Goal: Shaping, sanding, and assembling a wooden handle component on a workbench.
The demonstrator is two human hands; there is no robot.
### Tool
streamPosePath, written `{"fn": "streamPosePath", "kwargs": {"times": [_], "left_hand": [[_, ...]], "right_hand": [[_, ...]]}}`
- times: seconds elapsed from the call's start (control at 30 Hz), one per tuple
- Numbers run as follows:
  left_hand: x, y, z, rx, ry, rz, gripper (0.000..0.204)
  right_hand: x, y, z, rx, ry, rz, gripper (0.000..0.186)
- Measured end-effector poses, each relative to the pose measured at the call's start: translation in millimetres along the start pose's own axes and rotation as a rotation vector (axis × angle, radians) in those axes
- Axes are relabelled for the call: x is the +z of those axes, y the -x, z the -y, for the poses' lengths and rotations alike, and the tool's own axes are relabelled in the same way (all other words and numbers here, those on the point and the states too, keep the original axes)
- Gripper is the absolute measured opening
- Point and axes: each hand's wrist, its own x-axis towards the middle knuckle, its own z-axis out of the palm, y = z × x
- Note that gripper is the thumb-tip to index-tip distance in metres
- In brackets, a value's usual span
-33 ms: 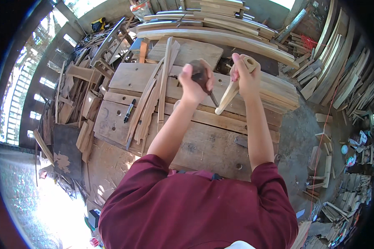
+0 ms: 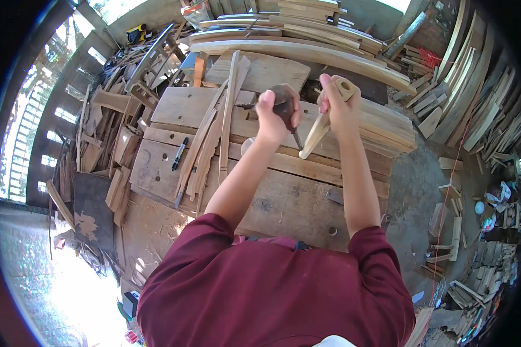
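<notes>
My left hand [image 2: 270, 122] is closed around a tool with a dark, bulbous handle [image 2: 282, 105] and a thin metal shaft pointing down toward me. In my right hand [image 2: 344, 115] is a pale tapered wooden piece [image 2: 316, 136] with a round hole in its thick upper end. Its narrow rounded end slants down to the left, close beside the tool's tip; whether the two touch I cannot tell. Beneath both hands lies the wooden workbench [image 2: 283, 199], with round holes in its boards.
Long thin wooden strips [image 2: 228, 115] and a wavy-edged strip [image 2: 203, 165] lie left of my hands, beside a dark pen [image 2: 180, 154]. Stacked curved boards [image 2: 307, 51] line the far side. Scrap wood [image 2: 118, 147] fills the left; more boards [image 2: 474, 75] lean at right.
My left hand and the dark-handled tool have shifted very slightly to the right. My right hand and the wooden piece have moved a touch to the left.
</notes>
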Motion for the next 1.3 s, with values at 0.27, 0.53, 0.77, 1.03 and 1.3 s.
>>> {"fn": "streamPosePath", "kwargs": {"times": [0.27, 0.53, 0.77, 1.03, 1.3], "left_hand": [[4, 0, 0, 0.014, -0.079, -0.047, 0.065], [12, -2, -2, 0.046, 0.035, 0.078, 0.065], [4, -2, 18, -0.054, -0.043, 0.02, 0.066], [14, -11, 7, -0.058, -0.058, 0.044, 0.066], [10, -9, 8, -0.039, -0.034, 0.019, 0.061]], "right_hand": [[5, 12, 6, 0.049, 0.022, -0.019, 0.034], [-5, 11, 1, 0.032, 0.018, 0.01, 0.031], [-15, 9, 0, 0.045, -0.051, 0.032, 0.03], [-26, 10, 2, 0.085, -0.157, 0.044, 0.027], [-16, 11, 1, 0.067, -0.063, 0.102, 0.025]]}}
